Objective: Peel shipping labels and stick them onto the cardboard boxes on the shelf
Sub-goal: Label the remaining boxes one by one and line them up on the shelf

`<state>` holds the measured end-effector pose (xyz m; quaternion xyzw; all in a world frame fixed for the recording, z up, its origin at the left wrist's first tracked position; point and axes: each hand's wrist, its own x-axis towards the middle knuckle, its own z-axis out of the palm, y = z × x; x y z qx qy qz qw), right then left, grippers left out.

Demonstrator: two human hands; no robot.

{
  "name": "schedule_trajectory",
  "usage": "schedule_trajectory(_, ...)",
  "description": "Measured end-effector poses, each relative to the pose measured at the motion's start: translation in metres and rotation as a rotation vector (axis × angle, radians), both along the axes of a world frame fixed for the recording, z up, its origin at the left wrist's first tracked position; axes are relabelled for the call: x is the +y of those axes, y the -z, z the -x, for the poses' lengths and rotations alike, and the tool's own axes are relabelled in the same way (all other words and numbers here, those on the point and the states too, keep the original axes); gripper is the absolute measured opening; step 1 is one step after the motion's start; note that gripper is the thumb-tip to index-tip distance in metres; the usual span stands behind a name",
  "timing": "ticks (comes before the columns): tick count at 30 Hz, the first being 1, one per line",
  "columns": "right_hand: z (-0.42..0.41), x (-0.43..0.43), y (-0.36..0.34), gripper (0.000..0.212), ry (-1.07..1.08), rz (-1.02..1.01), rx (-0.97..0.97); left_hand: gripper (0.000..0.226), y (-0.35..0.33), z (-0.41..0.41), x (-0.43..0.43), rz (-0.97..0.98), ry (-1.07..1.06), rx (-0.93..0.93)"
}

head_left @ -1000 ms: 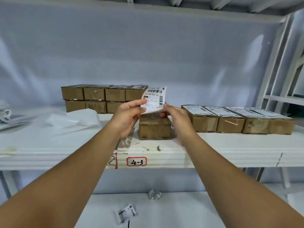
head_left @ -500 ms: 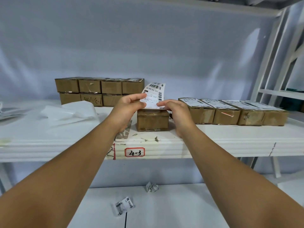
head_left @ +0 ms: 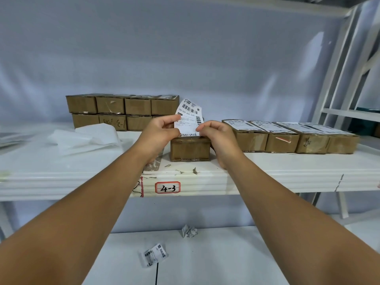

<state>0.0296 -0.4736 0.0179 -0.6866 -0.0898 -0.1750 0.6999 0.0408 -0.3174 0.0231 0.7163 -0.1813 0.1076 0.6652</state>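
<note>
White shelf (head_left: pixel 267 175), front edge tagged "4-3" (head_left: pixel 167 187), carrying all the cardboard boxes at my chest height. Behind it, a pale blue-grey backdrop (head_left: pixel 185 58); at right, white racking (head_left: pixel 345 79).

Stack of brown boxes (head_left: pixel 123 112), back left, two layers, none showing a label on its front. Row of four boxes (head_left: pixel 296 138), right, side by side and touching, each with a white label across its top. Crumpled translucent backing sheets (head_left: pixel 88 136), left of my arms, lying on the shelf.

Single box (head_left: pixel 190 148), centre, standing alone near the front edge between my two hands. My left hand (head_left: pixel 158 133), thumb and fingers pinched shut on the left edge of the shipping label (head_left: pixel 188 118). My right hand (head_left: pixel 218 134), fingertips pinched on the label's lower right corner, just above the box top. The label stands nearly upright, printed side toward me, barcodes at top, its lower edge at the box's near top edge; I cannot tell whether it already touches the cardboard.

Lower shelf (head_left: pixel 226 264): a crumpled paper ball (head_left: pixel 189 231) and a discarded creased label (head_left: pixel 155 255). Small scraps (head_left: pixel 195 171) lie in front of the single box.
</note>
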Motion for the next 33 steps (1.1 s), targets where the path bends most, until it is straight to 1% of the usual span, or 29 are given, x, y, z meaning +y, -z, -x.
schedule_trajectory(13, -0.0026, -0.0013, 0.0041, 0.025, 0.001, 0.078, -0.065, 0.049, -0.0005, 0.0053, -0.0014, -0.066, -0.019, -0.033)
schedule_trajectory(20, -0.0049, -0.0017, 0.0051, 0.026, -0.016, 0.097, -0.078, 0.052, -0.0010, 0.0071, -0.0024, -0.123, -0.039, -0.062)
schedule_trajectory(33, -0.0094, -0.0021, 0.0069, 0.030, 0.009, 0.123, -0.082, 0.051, -0.0011, 0.0070, -0.0030, -0.163, -0.048, -0.101)
